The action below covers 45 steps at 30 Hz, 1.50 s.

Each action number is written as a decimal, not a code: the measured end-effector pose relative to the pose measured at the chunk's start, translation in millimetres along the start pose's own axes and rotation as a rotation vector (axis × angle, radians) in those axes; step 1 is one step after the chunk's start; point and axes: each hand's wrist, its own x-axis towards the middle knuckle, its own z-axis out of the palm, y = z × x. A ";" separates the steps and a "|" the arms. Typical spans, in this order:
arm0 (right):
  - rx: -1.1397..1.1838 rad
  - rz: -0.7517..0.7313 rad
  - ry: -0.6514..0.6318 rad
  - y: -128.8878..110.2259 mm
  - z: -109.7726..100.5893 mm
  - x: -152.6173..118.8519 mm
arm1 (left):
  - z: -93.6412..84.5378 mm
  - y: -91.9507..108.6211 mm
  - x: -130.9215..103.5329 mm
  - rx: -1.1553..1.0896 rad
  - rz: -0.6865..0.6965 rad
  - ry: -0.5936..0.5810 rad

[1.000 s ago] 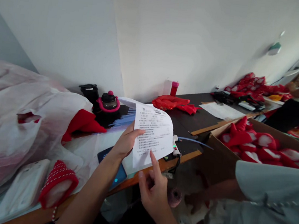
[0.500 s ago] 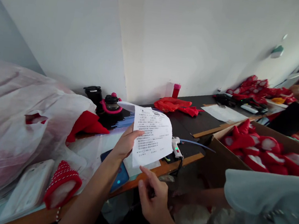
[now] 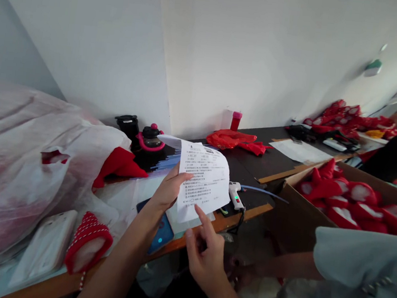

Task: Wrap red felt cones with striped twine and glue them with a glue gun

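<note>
A printed white sheet (image 3: pixel 205 181) is held up over the table by my left hand (image 3: pixel 170 191), its thumb lying on the front and the other fingers behind. The paper curls at its top left. Just under the lower edge of the sheet is my right hand (image 3: pixel 207 250), index finger extended so its tip meets the bottom of the page, thumb apart, nothing held. Below my left wrist lies a dark blue phone (image 3: pixel 162 233). To the right of the paper rests a white glue gun (image 3: pixel 236 196) with a green light.
Around are a plastic bag (image 3: pixel 20 171), a red knitted hat (image 3: pixel 88 244), a white case (image 3: pixel 44 246), a pink-handled pot (image 3: pixel 150 139) and a red plastic bag (image 3: pixel 233 139). A box (image 3: pixel 295 208) of red items and a seated person's sleeve (image 3: pixel 351 257) are at right.
My right index finger has moved up to the sheet's lower edge. My left hand still holds the sheet. The person's sleeve at right has shifted a little rightward, and the view has shifted slightly.
</note>
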 end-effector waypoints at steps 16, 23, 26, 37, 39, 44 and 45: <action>-0.042 0.106 -0.058 0.2 -3.4 5.7 | 13.0 -7.4 6.3 0.070 0.006 0.009; -0.047 0.104 -0.047 0.0 -5.2 3.7 | 12.9 -10.1 6.7 0.079 0.016 0.000; -0.048 0.103 -0.048 -0.8 -5.7 2.8 | 13.6 -9.9 6.6 0.074 0.027 -0.005; -0.034 0.123 -0.073 -1.2 -5.0 2.9 | 14.1 -9.8 7.4 0.065 0.035 -0.031; -0.046 0.122 -0.074 -0.8 -4.8 3.2 | 14.1 -9.7 7.3 0.074 0.038 -0.020; -0.046 0.114 -0.066 -1.2 -5.0 3.1 | 15.6 -9.2 7.8 0.073 0.041 -0.015; -0.043 0.113 -0.062 -1.7 -5.2 3.0 | 16.1 -9.2 8.1 0.070 0.042 -0.018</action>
